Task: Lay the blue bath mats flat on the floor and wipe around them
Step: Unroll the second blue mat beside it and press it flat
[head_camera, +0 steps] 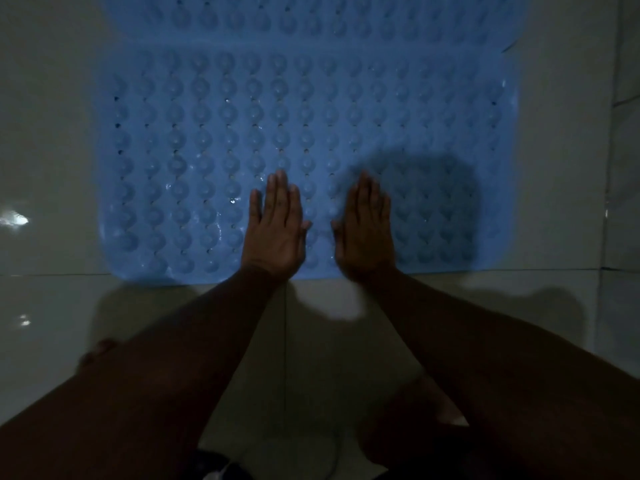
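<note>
A blue bath mat [242, 133] with rows of round bumps and small holes lies flat on the pale tiled floor. A second blue mat [311, 19] lies just beyond it, its near edge meeting the first mat's far edge. My left hand [275, 225] rests palm down on the near mat close to its front edge, fingers straight and together. My right hand [365, 226] lies flat beside it, a little to the right, holding nothing. No cloth is in view.
Glossy pale floor tiles [52, 168] surround the mats, with a grout line along the near mat's front edge. A wall or raised tile edge [623, 133] runs down the right side. My knees and toes [97, 351] are at the bottom.
</note>
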